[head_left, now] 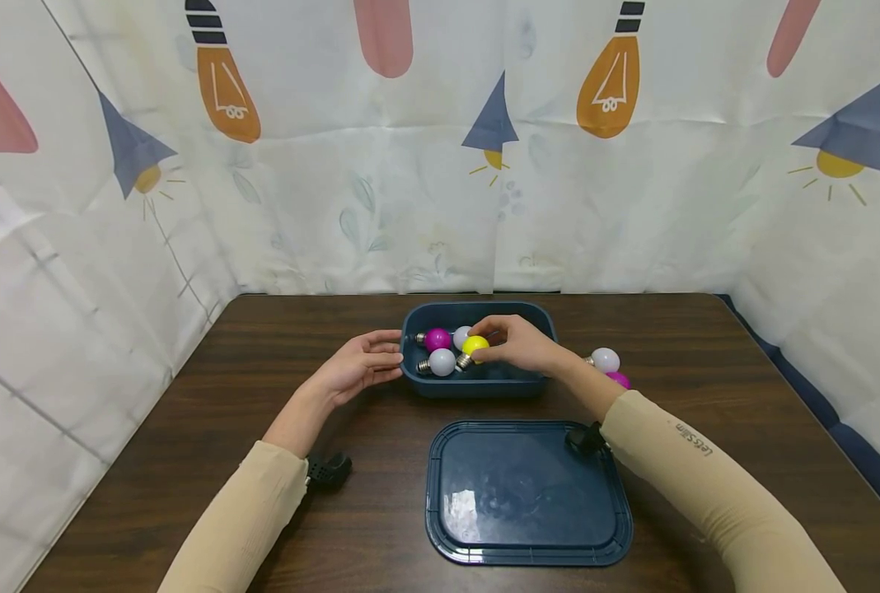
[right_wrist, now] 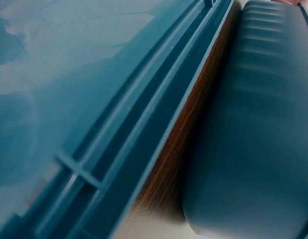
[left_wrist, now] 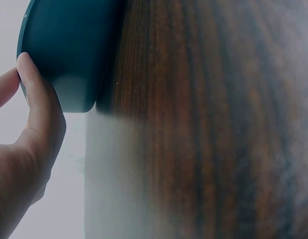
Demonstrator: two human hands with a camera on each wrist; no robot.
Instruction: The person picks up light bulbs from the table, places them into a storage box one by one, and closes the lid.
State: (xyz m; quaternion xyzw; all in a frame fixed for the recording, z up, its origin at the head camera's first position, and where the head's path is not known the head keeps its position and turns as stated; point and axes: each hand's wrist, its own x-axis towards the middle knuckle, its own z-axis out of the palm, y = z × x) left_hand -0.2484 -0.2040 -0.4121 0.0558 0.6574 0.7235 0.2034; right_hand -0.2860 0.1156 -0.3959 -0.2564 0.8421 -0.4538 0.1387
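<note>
The yellow bulb [head_left: 473,343] is pinched between thumb and fingertips of the right hand [head_left: 520,342], its screw base tilted down toward the left hand [head_left: 362,365]; the bulb is held inside the rim line of the blue bin [head_left: 477,387], contact with the floor not made out. The left hand's fingers are extended, nearly straight, and laid against the end wall beside it; nothing is gripped there. Just left of the right fingertips, a white bulb [head_left: 461,336], a purple bulb [head_left: 437,339] and a second white bulb [head_left: 442,362] are grouped closely; more room is offered under the right palm, toward the right end wall. Right of that hand, outside the bin, a loose white bulb [head_left: 606,360] and a loose purple bulb [head_left: 618,380] are seen, the latter partly screened by the forearm. Nearer than both hands, a flat lid [head_left: 525,494] is laid on the wooden table [head_left: 381,527], separated from the bin by a narrow strip.
</note>
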